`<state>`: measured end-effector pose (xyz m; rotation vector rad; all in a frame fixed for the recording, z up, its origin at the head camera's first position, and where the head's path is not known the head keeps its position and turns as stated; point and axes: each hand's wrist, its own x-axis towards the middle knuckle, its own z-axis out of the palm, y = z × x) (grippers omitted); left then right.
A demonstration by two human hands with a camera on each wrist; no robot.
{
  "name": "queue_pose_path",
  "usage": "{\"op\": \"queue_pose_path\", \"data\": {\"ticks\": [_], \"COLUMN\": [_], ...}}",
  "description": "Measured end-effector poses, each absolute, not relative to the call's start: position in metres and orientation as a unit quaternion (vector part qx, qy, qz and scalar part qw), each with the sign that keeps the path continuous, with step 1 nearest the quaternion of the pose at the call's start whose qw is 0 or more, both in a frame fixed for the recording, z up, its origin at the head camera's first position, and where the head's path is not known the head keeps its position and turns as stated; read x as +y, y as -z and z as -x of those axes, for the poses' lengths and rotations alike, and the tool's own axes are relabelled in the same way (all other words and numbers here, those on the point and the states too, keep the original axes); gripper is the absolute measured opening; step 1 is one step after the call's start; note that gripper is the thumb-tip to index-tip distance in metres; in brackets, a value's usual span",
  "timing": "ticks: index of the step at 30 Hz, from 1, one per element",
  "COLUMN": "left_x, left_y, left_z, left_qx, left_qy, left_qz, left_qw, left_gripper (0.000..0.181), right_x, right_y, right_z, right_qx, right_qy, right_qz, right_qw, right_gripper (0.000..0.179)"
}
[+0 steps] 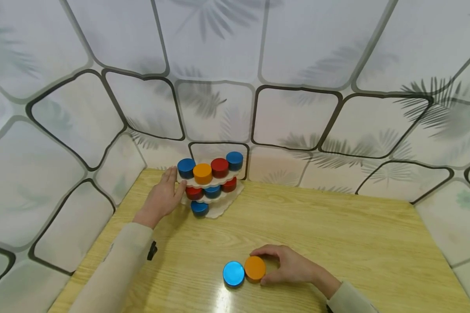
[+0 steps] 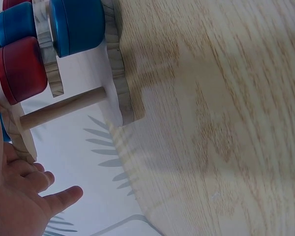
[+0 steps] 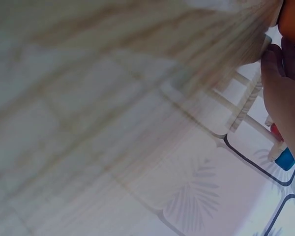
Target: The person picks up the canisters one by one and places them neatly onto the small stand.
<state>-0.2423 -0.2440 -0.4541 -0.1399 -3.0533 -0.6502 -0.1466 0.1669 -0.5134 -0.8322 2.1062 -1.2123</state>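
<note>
A tiered wooden stand [image 1: 223, 208] at the back left bears red, blue and orange round blocks on its scalloped shelves. My left hand [image 1: 163, 195] grips the left edge of its top shelf, thumb in front and fingers behind. In the left wrist view, fingers of the left hand [image 2: 24, 196] lie at the shelf's edge, beside a wooden post [image 2: 64, 108]. Near the front, my right hand [image 1: 291, 266] holds an orange round block [image 1: 255, 268] on the table between thumb and fingers. A light-blue round block [image 1: 233, 274] stands right beside it, on its left.
The light wood table [image 1: 337, 230] runs up to patterned cloth walls [image 1: 297, 117] at the back and sides. The stand is close to the back wall. A blue block [image 1: 199, 208] sits on the stand's lowest shelf.
</note>
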Motion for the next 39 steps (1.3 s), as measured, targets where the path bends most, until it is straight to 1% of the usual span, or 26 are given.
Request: {"op": "queue_pose_path", "data": {"ticks": [5,12,17,24,39], "left_x": [-0.244,-0.245,-0.244,-0.244,-0.243], "left_y": [0.454,0.454,0.453,0.453,0.453], "left_z": [0.243,0.243,0.242,0.241,0.24], "left_qx": [-0.977,-0.978,-0.978,-0.978,-0.978], "left_qy": [0.207,0.205,0.204,0.206,0.205], "left_qz": [0.042,0.041,0.04,0.041,0.046], "left_qw": [0.005,0.0,-0.001,-0.001,0.006], "left_gripper": [0.078,0.078,0.078,0.078,0.076], "right_x": [0.165,0.163,0.161,0.154,0.121], "right_y": [0.514,0.513,0.509,0.507,0.5], "right_z": [0.146,0.146,0.148,0.158,0.187], "right_qx": [0.795,0.799,0.809,0.81,0.819], "right_qy": [0.447,0.448,0.437,0.445,0.458], "right_qz": [0.306,0.291,0.289,0.286,0.283], "right_qw": [0.274,0.277,0.267,0.252,0.197], "right_gripper": [0.06,0.056,0.058,0.063,0.056]}}
